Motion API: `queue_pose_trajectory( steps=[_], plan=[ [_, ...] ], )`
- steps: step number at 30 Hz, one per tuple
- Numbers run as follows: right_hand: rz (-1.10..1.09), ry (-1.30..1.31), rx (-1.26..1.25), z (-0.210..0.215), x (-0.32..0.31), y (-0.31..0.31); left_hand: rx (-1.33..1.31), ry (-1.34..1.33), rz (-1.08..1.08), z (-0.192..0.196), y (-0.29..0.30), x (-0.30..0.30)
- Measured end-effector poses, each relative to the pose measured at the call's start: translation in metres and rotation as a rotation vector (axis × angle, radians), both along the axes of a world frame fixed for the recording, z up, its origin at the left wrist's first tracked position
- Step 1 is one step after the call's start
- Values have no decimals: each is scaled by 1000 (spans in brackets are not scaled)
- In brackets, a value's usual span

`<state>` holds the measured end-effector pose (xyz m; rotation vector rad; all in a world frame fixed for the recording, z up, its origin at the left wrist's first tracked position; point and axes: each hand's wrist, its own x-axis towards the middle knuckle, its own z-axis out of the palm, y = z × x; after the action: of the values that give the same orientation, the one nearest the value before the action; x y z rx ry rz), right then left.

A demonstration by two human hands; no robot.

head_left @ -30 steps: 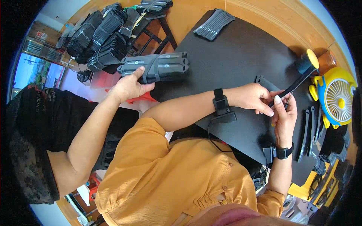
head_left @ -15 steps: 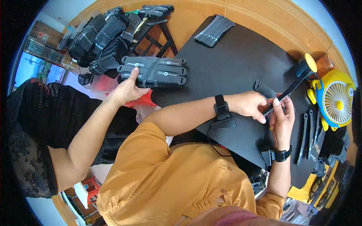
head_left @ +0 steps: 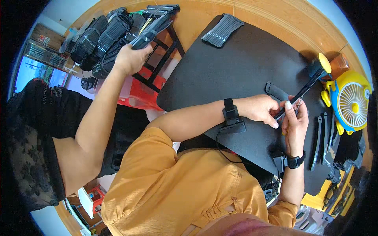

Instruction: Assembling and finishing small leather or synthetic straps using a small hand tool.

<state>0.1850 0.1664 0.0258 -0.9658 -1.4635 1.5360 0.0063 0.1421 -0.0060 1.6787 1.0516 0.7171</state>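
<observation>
Bright light, strongly curved edges

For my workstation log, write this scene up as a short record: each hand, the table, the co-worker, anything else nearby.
Left hand: fingers at the lower end of a dark strip
Right hand: thumb and fingers pinching the same strip
Table: black; a stack of gray strips near the far edge, loose strips at right
Co-worker's hand: gripping a gray bundle by the piled bundles, upper left
Fan: yellow and blue, right of both hands
</observation>
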Motion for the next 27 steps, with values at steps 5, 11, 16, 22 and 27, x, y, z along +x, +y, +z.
queue_pose_trajectory(
  steps=[5, 11, 16, 22, 27],
  plan=[
    [-13, -2, -3, 0, 2, 1, 7, -52, -15, -9, 3, 3],
    [-7, -11, 12, 0, 1, 0, 3, 24, -7, 0, 1, 2],
    [-13, -17, 1, 0, 1, 0, -16, -36, -1, -4, 1, 2],
    [-21, -3, 5, 0, -1, -1, -7, 15, -8, 3, 0, 1],
    [-35, 2, -10, 1, -1, -2, 11, 3, -14, -2, 1, 2]
  ],
)
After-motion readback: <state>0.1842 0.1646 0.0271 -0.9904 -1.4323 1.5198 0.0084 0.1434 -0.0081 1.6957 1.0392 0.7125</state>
